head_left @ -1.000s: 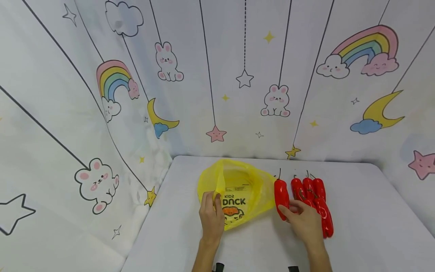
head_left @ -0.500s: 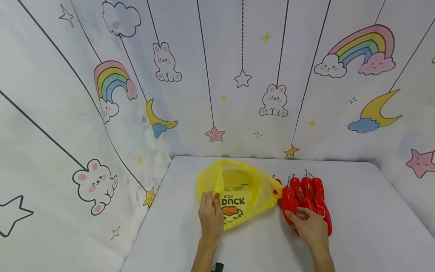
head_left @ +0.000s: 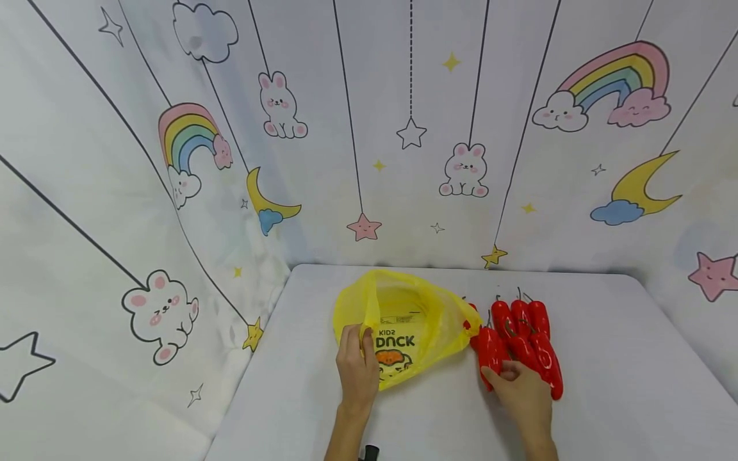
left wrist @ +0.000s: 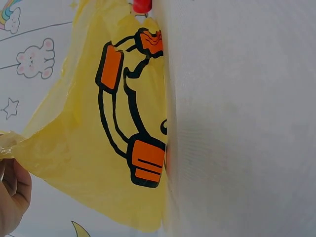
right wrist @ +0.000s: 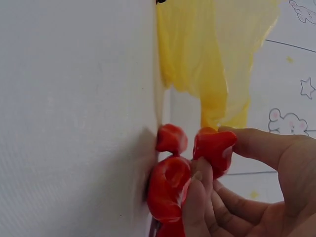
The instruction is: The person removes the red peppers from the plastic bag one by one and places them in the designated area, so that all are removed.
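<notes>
My left hand (head_left: 359,368) pinches the near rim of a yellow plastic bag (head_left: 400,320) with a printed duck. In the left wrist view, thumb and fingers hold a bunched corner of the bag (left wrist: 74,148). The bag's mouth gapes toward me. Between the thumb and fingers of my right hand (head_left: 527,394) is a shiny red chili pepper (head_left: 488,349), its thin stem pointing away. The right wrist view shows this chili pepper (right wrist: 215,148) just off the tabletop, beside other red peppers (right wrist: 169,187). Part of its lower end is behind the fingers.
Several more red chili peppers (head_left: 539,320) lie in a cluster right of the bag, some against its right edge. A small black object (head_left: 371,452) shows at the bottom edge of the head view. The white table (head_left: 277,397) meets a cartoon-printed curtain (head_left: 323,160) at the back.
My right hand has carried the chili pepper from beside the bag to the right and toward me, then lowered it by the cluster. The left hand keeps its hold on the bag.
</notes>
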A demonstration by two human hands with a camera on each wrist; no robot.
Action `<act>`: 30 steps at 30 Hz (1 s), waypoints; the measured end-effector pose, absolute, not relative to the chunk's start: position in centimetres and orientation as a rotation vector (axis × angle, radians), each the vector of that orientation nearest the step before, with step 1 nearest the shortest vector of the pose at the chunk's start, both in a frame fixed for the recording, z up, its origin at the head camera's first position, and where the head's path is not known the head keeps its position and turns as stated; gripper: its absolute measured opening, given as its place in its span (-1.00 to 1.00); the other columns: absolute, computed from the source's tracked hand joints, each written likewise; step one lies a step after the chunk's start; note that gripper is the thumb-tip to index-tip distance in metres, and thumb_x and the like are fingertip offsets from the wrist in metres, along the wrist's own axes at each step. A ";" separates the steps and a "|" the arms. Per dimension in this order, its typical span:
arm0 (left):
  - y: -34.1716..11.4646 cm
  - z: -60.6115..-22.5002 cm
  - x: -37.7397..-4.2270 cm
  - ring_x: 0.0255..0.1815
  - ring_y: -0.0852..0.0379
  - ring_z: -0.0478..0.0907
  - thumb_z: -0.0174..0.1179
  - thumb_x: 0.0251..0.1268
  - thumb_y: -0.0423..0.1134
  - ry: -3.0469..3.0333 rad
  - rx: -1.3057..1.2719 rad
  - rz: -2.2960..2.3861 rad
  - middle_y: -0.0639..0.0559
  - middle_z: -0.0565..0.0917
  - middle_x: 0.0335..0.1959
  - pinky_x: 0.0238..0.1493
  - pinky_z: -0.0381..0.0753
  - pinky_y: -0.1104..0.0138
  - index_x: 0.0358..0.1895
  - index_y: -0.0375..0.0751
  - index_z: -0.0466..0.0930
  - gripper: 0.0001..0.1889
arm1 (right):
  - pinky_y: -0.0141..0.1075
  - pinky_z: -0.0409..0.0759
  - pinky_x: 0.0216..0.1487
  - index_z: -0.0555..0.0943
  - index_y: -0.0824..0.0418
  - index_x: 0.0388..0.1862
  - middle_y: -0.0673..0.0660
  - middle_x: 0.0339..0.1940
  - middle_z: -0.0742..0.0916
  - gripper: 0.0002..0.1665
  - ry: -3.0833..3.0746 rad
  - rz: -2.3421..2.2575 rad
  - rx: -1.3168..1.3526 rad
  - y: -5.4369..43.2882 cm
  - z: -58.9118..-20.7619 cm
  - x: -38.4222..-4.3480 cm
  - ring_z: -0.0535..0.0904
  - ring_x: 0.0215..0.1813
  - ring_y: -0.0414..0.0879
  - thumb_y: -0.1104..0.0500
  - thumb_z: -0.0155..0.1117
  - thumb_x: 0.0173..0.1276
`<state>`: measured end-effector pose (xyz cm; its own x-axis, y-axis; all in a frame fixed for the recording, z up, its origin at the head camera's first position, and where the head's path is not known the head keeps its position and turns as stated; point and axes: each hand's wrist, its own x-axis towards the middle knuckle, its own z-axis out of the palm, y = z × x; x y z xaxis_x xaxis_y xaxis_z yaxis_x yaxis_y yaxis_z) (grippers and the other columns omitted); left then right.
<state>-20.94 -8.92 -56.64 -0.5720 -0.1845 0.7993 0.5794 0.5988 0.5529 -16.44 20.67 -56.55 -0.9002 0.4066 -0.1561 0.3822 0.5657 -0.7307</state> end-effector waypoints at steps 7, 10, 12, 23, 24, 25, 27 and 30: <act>-8.9 -56.5 -20.9 -0.34 0.26 0.50 0.18 0.49 -0.50 -1.925 -0.312 -1.073 0.03 0.56 -0.24 -0.33 0.55 0.56 -0.05 -0.28 0.62 -0.89 | -0.24 0.61 -0.49 0.64 0.47 0.02 0.13 -0.49 0.74 -0.28 -2.769 1.127 -0.685 20.2 -57.6 -16.3 0.62 -0.51 -0.07 -0.12 0.58 0.20; -8.8 -56.5 -20.8 -0.33 0.25 0.51 0.18 0.50 -0.49 -1.930 -0.309 -1.073 0.03 0.57 -0.22 -0.33 0.56 0.55 -0.05 -0.29 0.62 -0.89 | -0.24 0.58 -0.50 0.65 0.46 -0.02 0.12 -0.50 0.74 -0.30 -2.773 1.096 -0.695 20.1 -57.9 -16.4 0.62 -0.49 -0.05 -0.12 0.59 0.19; -8.8 -56.5 -20.8 -0.33 0.25 0.51 0.18 0.51 -0.47 -1.935 -0.305 -1.075 0.03 0.57 -0.22 -0.32 0.57 0.55 -0.04 -0.28 0.62 -0.90 | -0.23 0.58 -0.49 0.65 0.45 -0.03 0.13 -0.49 0.75 -0.30 -2.769 1.086 -0.705 20.1 -58.1 -16.5 0.63 -0.47 -0.04 -0.11 0.60 0.17; -8.9 -56.4 -20.7 -0.31 0.26 0.53 0.19 0.50 -0.48 -1.942 -0.307 -1.082 0.04 0.56 -0.19 -0.31 0.57 0.57 -0.04 -0.29 0.61 -0.90 | -0.12 0.65 -0.44 0.62 0.43 -0.10 0.13 -0.56 0.72 -0.33 -2.740 1.078 -0.748 19.9 -58.3 -16.7 0.61 -0.51 -0.02 -0.06 0.68 0.10; -8.9 -56.5 -20.7 -0.30 0.26 0.53 0.20 0.49 -0.49 -1.943 -0.307 -1.081 0.04 0.56 -0.19 -0.30 0.58 0.57 -0.04 -0.29 0.61 -0.89 | -0.14 0.64 -0.45 0.62 0.42 -0.13 0.11 -0.57 0.71 -0.35 -2.743 1.089 -0.752 19.9 -58.3 -16.6 0.60 -0.51 -0.02 -0.06 0.68 0.10; -8.9 -56.5 -20.7 -0.30 0.26 0.53 0.20 0.48 -0.50 -1.944 -0.307 -1.080 0.05 0.56 -0.19 -0.30 0.58 0.57 -0.04 -0.29 0.61 -0.88 | -0.16 0.62 -0.46 0.61 0.41 -0.15 0.10 -0.60 0.70 -0.37 -2.750 1.098 -0.757 20.0 -58.3 -16.6 0.60 -0.51 -0.03 -0.06 0.67 0.10; -9.0 -56.5 -20.7 -0.30 0.26 0.53 0.21 0.47 -0.50 -1.946 -0.306 -1.080 0.06 0.56 -0.19 -0.30 0.58 0.57 -0.03 -0.28 0.61 -0.87 | -0.19 0.60 -0.47 0.62 0.38 -0.22 0.08 -0.63 0.68 -0.40 -2.769 1.102 -0.767 20.0 -58.3 -16.6 0.58 -0.51 -0.03 -0.07 0.67 0.11; -9.0 -56.5 -20.7 -0.31 0.27 0.53 0.20 0.48 -0.49 -1.950 -0.304 -1.084 0.06 0.56 -0.19 -0.31 0.58 0.57 -0.04 -0.28 0.61 -0.89 | -0.22 0.57 -0.48 0.62 0.34 -0.33 0.07 -0.66 0.66 -0.46 -2.815 1.103 -0.780 20.1 -58.3 -16.7 0.56 -0.52 -0.02 -0.08 0.64 0.15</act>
<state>-20.75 -8.97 -56.55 -0.5996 -0.1833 0.7790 0.5649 0.5926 0.5742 -16.66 20.09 -58.32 -0.8751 0.4572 -0.1588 0.4434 0.6258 -0.6417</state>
